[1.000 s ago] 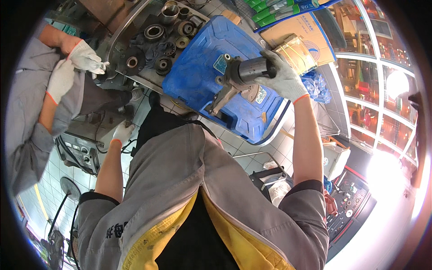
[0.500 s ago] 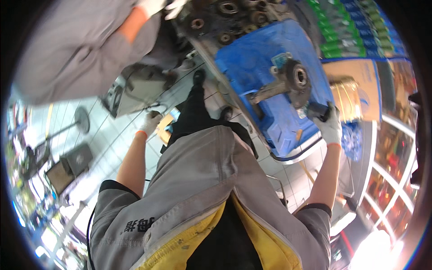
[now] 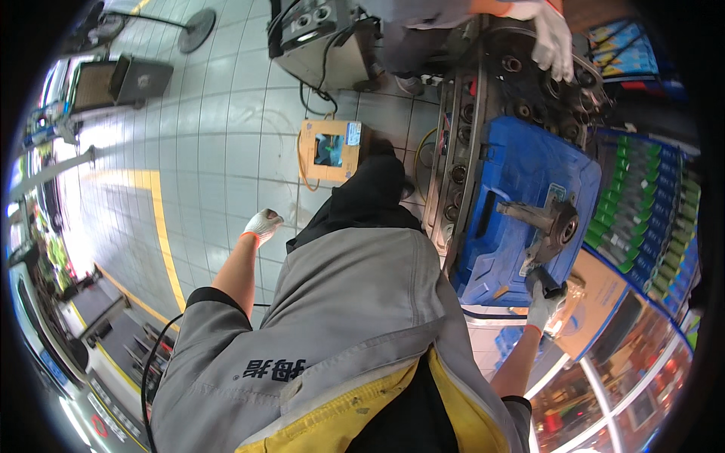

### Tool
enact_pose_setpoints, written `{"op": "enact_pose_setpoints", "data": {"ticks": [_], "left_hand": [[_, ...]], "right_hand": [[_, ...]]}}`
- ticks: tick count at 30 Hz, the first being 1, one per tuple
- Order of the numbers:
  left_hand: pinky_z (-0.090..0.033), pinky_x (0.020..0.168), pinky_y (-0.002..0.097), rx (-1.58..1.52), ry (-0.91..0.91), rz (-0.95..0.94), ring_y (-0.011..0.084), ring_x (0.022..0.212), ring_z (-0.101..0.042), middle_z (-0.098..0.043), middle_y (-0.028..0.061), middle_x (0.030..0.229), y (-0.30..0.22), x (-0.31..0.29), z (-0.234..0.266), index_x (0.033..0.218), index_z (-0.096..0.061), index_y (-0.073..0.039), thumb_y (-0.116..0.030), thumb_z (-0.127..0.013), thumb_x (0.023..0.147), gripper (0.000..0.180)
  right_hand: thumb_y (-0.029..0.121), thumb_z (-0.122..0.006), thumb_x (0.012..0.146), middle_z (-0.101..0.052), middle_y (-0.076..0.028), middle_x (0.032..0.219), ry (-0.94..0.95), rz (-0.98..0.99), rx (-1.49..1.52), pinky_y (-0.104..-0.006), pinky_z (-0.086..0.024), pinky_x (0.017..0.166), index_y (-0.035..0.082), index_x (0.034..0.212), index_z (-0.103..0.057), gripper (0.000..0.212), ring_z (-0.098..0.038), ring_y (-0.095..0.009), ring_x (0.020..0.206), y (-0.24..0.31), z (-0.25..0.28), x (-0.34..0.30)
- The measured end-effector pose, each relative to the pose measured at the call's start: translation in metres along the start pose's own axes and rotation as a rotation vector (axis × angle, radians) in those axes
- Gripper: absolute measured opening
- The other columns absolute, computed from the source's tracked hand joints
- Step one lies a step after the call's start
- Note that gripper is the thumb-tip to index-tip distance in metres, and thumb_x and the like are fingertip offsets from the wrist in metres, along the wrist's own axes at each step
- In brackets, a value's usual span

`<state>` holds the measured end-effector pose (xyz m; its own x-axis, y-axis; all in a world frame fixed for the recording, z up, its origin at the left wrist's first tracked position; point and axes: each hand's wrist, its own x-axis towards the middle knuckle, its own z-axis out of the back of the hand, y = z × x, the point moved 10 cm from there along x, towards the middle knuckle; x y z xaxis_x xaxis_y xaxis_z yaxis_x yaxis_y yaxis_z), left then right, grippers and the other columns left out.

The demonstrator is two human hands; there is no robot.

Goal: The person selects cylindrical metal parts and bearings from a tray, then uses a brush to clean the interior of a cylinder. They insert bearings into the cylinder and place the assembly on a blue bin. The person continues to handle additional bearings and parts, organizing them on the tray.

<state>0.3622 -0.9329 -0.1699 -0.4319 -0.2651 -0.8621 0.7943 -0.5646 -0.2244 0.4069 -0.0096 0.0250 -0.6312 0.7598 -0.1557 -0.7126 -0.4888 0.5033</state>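
Metal knuckle (image 3: 555, 229) lies on the blue case (image 3: 515, 160) to my right, its 1 long arm pointing left across the lid and its round hub (image 3: 565, 226) just beyond my right hand (image 3: 541, 309). The smaller dark cylinder (image 3: 541, 281) is in that hand, my gloved fingers wrapped round it, its long axis seemingly slanting from upper left to lower right; I judge its angle to the hub matters most. My left hand (image 3: 263, 225), farther of the 2, hangs loosely curled, its contents unclear to me.
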Motion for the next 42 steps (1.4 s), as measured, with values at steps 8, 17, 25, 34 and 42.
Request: {"op": "enact_pose_setpoints", "data": {"ticks": [8, 17, 25, 34, 42], "left_hand": [[-0.054, 0.080, 0.0339, -0.061, 0.078, -0.003, 0.0176, 0.085, -0.065, -0.072, 0.0070, 0.096, 0.026, 0.001, -0.074, 0.111, -0.070, 0.001, -0.029, -0.073, 0.093, 0.036], [-0.054, 0.099, 0.0383, -0.282, 0.030, 0.045, 0.0297, 0.109, -0.073, -0.077, 0.0188, 0.116, 0.050, -0.004, -0.046, 0.124, -0.070, 0.003, -0.035, -0.073, 0.095, 0.048], [-0.052, 0.074, 0.0316, -0.464, -0.052, 0.071, 0.0138, 0.077, -0.061, -0.070, 0.0053, 0.090, 0.091, -0.007, 0.012, 0.115, -0.070, 0.001, -0.026, -0.071, 0.096, 0.033], [-0.049, 0.074, 0.0296, -0.545, 0.069, 0.219, 0.0120, 0.078, -0.058, -0.065, 0.0028, 0.089, 0.196, 0.023, 0.065, 0.111, -0.067, 0.000, -0.020, -0.069, 0.096, 0.025], [-0.050, 0.066, 0.0291, -0.546, 0.035, 0.170, 0.0110, 0.075, -0.062, -0.069, 0.0025, 0.095, 0.254, 0.143, 0.219, 0.122, -0.068, -0.002, -0.026, -0.070, 0.097, 0.034]], "right_hand": [[0.023, -0.085, 0.090, -0.040, -0.022, 0.161, 0.170, -0.101, -0.128, -0.0436, -0.044, 0.118, 0.006, 0.165, -0.028, 0.097, -0.052, -0.036, 0.141, 0.022, 0.002, -0.007], [0.021, -0.085, 0.091, -0.043, -0.020, 0.160, 0.183, -0.062, 0.018, -0.0412, -0.047, 0.115, 0.009, 0.167, -0.027, 0.097, -0.053, -0.030, 0.139, 0.013, -0.011, -0.006], [0.039, -0.086, 0.088, -0.046, -0.020, 0.160, 0.091, -0.164, -0.073, -0.0440, -0.051, 0.106, 0.013, 0.168, -0.026, 0.103, -0.057, -0.035, 0.134, 0.006, -0.006, -0.008], [0.050, -0.085, 0.083, -0.052, -0.025, 0.156, -0.060, -0.259, -0.466, -0.0522, -0.053, 0.106, 0.009, 0.170, -0.025, 0.113, -0.059, -0.043, 0.134, 0.050, 0.009, -0.072], [0.025, -0.082, 0.091, -0.053, -0.021, 0.154, 0.377, -0.289, -0.333, -0.0382, -0.039, 0.118, -0.002, 0.161, -0.040, 0.087, -0.053, -0.030, 0.135, 0.101, -0.081, -0.277]]}}
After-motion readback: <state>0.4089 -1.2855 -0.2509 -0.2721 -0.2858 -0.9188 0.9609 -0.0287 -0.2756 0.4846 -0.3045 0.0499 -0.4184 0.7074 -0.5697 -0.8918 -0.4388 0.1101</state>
